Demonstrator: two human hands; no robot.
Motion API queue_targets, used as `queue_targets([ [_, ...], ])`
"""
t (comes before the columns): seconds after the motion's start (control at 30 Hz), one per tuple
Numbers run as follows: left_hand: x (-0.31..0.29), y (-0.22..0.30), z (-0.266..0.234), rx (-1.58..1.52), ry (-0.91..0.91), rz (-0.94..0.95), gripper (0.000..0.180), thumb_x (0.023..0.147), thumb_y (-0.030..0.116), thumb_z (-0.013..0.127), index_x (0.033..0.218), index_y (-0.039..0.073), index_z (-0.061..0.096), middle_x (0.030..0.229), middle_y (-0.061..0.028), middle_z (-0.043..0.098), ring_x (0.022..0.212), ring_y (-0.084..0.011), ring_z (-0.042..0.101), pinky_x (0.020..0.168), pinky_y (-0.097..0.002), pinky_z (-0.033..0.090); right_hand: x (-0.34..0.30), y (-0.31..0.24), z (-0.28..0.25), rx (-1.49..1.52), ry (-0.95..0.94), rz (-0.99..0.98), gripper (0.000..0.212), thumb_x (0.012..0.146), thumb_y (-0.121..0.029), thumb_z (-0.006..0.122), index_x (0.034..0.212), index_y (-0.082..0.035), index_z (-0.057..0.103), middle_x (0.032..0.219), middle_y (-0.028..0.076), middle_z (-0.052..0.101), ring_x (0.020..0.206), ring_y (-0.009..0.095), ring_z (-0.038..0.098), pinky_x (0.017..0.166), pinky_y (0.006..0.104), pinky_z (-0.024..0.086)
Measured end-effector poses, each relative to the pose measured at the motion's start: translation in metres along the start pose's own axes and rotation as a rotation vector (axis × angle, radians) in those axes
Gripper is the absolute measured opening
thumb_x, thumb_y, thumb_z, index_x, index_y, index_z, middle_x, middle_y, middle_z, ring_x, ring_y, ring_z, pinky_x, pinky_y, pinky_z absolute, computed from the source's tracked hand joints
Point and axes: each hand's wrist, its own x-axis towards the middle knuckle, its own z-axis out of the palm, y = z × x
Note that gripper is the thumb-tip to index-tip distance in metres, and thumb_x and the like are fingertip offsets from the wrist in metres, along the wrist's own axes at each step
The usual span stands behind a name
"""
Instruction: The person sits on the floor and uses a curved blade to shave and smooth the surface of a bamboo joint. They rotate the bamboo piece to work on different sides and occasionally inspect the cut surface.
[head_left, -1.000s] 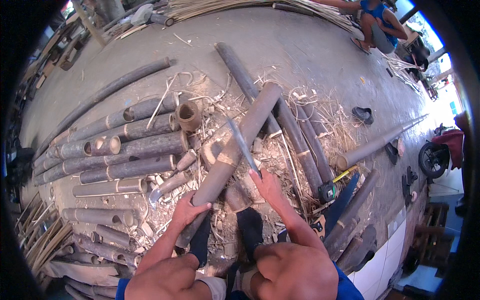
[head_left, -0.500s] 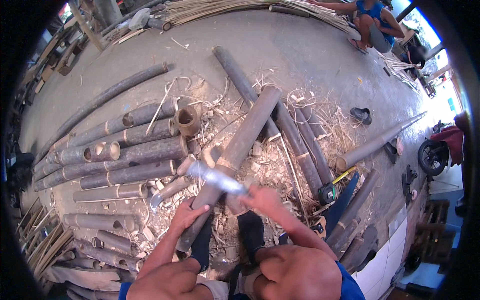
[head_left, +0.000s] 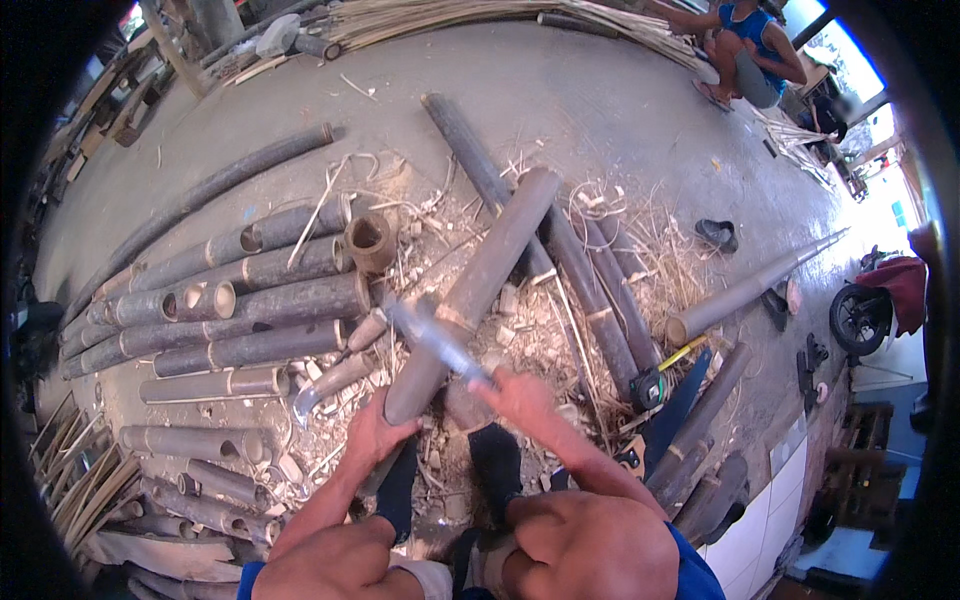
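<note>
A thick brown bamboo pole (head_left: 500,240) slants away from me across other bamboo and wood chips. My left hand (head_left: 375,430) is wrapped round its near end, the thumb across it. In my right hand (head_left: 520,405) is the handle of a machete, gripped with closed fingers. Its silvery blade (head_left: 435,335), smeared by motion, lies across the pole in view; whether it touches cannot be told. Under the pole, by my feet, a wooden block (head_left: 467,405) partly shows. To the left lie a hook-ended tool (head_left: 330,388) and a short upright bamboo piece (head_left: 371,243) with a hole.
Several bamboo lengths (head_left: 270,300) lie at left, some with cut holes. Right of the pole are more bamboo (head_left: 595,300), a tape measure (head_left: 648,388), a handsaw (head_left: 675,410) and sandals (head_left: 717,235). A person (head_left: 750,55) squats at far right near long strips (head_left: 430,22).
My left hand has shifted down and slightly left to the pole's near end. The pole no longer shows reaching past that hand toward me. The blade has swung slightly and remains blurred.
</note>
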Motion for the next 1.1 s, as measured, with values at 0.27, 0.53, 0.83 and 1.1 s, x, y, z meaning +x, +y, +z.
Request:
queue_targets([
  [0.27, -0.002, -0.006, 0.002, -0.042, 0.002, 0.039, 0.092, 0.069, 0.063, 0.082, 0.135, 0.005, 0.058, 0.121, -0.0257, 0.069, 0.117, -0.0417, 0.064, 0.095, -0.0481, 0.051, 0.013, 0.014, -0.022, 0.074, 0.184, 0.194, 0.078, 0.094, -0.077, 0.044, 0.102, -0.003, 0.067, 0.072, 0.022, 0.070, 0.070, 0.041, 0.072, 0.063, 0.0538, 0.057],
  [0.53, -0.015, 0.009, 0.007, 0.141, 0.069, -0.010, 0.091, 0.072, 0.063, 0.081, 0.135, 0.002, 0.057, 0.119, -0.0273, 0.069, 0.111, -0.0440, 0.066, 0.093, -0.0498, 0.052, 0.011, 0.007, -0.036, 0.026, 0.078, 0.054, 0.076, 0.096, -0.072, 0.047, 0.098, 0.001, 0.067, 0.069, 0.024, 0.068, 0.070, 0.043, 0.071, 0.064, 0.0532, 0.058],
  [0.83, -0.010, 0.011, -0.016, -0.192, -0.144, 0.023, 0.089, 0.073, 0.049, 0.086, 0.140, 0.001, 0.055, 0.122, -0.0236, 0.070, 0.113, -0.0343, 0.067, 0.097, -0.0440, 0.051, 0.008, 0.004, -0.012, -0.015, 0.042, -0.072, 0.080, 0.097, -0.076, 0.039, 0.107, -0.003, 0.068, 0.073, 0.022, 0.070, 0.073, 0.043, 0.073, 0.064, 0.0536, 0.058],
  [1.1, -0.010, 0.021, -0.022, -0.255, -0.146, 0.031, 0.089, 0.073, 0.051, 0.086, 0.138, -0.002, 0.057, 0.123, -0.0238, 0.069, 0.113, -0.0339, 0.066, 0.098, -0.0427, 0.051, 0.009, 0.012, -0.002, -0.111, -0.068, -0.142, 0.082, 0.094, -0.080, 0.039, 0.117, -0.006, 0.066, 0.069, 0.019, 0.069, 0.068, 0.041, 0.072, 0.062, 0.0519, 0.058],
])
